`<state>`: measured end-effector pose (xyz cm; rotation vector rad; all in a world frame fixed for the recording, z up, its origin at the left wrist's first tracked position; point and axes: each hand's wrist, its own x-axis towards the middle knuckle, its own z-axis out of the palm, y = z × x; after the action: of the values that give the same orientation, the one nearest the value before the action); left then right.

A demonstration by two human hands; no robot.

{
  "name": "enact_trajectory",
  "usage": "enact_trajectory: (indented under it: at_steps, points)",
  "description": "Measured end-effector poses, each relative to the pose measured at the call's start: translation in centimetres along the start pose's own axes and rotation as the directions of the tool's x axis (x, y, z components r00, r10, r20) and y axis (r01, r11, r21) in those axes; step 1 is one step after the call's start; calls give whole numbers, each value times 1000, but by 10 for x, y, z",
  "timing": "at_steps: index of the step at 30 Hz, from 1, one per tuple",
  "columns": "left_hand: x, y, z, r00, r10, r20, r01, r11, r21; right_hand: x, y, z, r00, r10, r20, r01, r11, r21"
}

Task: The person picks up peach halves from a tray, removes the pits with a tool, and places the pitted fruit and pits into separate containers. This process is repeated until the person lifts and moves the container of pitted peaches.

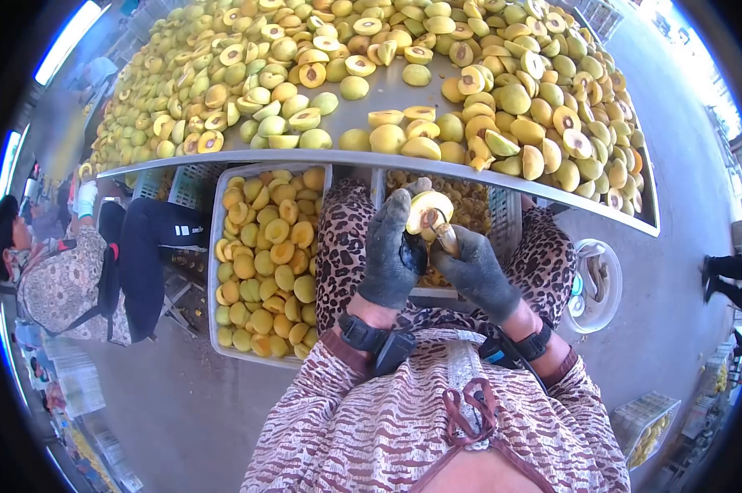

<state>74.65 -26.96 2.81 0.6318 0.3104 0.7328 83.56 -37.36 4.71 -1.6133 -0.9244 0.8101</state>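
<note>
My left hand (392,246), in a dark grey glove, holds a halved yellow fruit (429,211) with its cut face and brown centre showing. My right hand (476,271), gloved too, grips a small tool with a light brown handle (447,238); its curved metal end touches the fruit's centre. Both hands are above my lap, just in front of the metal table (371,158), which is heaped with halved fruit (515,99). Below, a white crate (214,271) of yellow fruit halves stands to the left, and another crate (506,218) holding small brownish pieces is partly hidden behind my hands.
A white bucket (613,287) with items inside stands on the floor at the right. A seated person (75,279) is at the far left. Another person's dark-clothed legs (728,267) show at the right edge. A crate (646,419) with yellow contents sits at lower right.
</note>
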Motion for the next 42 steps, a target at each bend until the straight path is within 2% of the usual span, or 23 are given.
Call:
enact_trajectory:
  at_steps: [3,5,7,9,10,11,12,13,14,16,18,20,23,27,28,30,32,34,35,36,37,38,42]
  points:
    - [3,-2,4,1000,22,-2,-22,1000,14,1,7,2,999,-29,-35,26,997,-71]
    - [5,-5,9,999,42,4,-42,997,58,2,12,5,990,-104,-93,113,989,93]
    - [11,-10,11,994,107,18,-108,989,104,2,22,5,994,-65,-93,76,990,118]
    - [17,-20,6,979,204,-20,-192,946,262,2,31,0,999,34,-32,-29,989,143]
    - [18,-22,10,962,273,-8,-258,916,306,5,28,4,992,-94,-80,102,990,101]
    - [17,-20,15,944,331,10,-316,892,322,2,24,3,996,-9,-84,19,993,117]
    - [16,-19,20,931,364,25,-352,878,326,8,48,1,995,-70,-76,77,993,93]
    - [14,-14,26,919,393,40,-387,875,290,6,30,6,993,5,-117,6,996,94]
    - [9,-6,35,970,240,-30,-230,955,185,6,34,10,996,-8,-88,17,994,103]
    - [10,-13,33,977,214,14,-213,963,164,10,54,2,947,-279,-162,262,958,-118]
    - [7,-10,35,992,125,13,-126,983,133,14,75,2,926,-346,-152,331,936,-116]
    - [11,-12,39,990,137,-37,-134,987,85,14,88,2,904,-402,-145,388,915,-116]
    - [17,-16,40,991,132,-3,-131,987,90,13,95,1,959,-276,-60,281,953,111]
    - [11,-6,49,985,169,38,-173,964,204,7,73,1,979,-204,-23,205,976,68]
    - [10,-1,52,985,170,41,-175,963,206,1,53,-3,994,31,105,-50,982,184]
    - [6,11,55,876,384,292,-483,687,543,-10,28,-11,936,247,250,-311,914,263]
    - [-2,13,58,844,426,325,-536,656,531,-19,18,-18,853,319,413,-436,870,229]
    - [-6,7,55,770,504,392,-627,479,614,-25,21,-17,950,140,279,-236,906,351]
    - [-7,8,52,845,363,393,-535,568,626,-21,20,-35,833,232,502,-319,943,93]
    - [-10,7,53,847,358,394,-532,578,619,-23,33,-39,804,294,517,-438,881,181]
    - [-12,6,54,927,216,308,-348,803,484,-25,45,-43,771,354,529,-547,793,266]
    - [-13,6,54,967,47,250,-125,944,307,-26,46,-42,734,413,539,-639,688,344]
    - [-18,23,48,962,-150,230,90,963,253,-15,23,-37,788,212,578,-316,945,85]
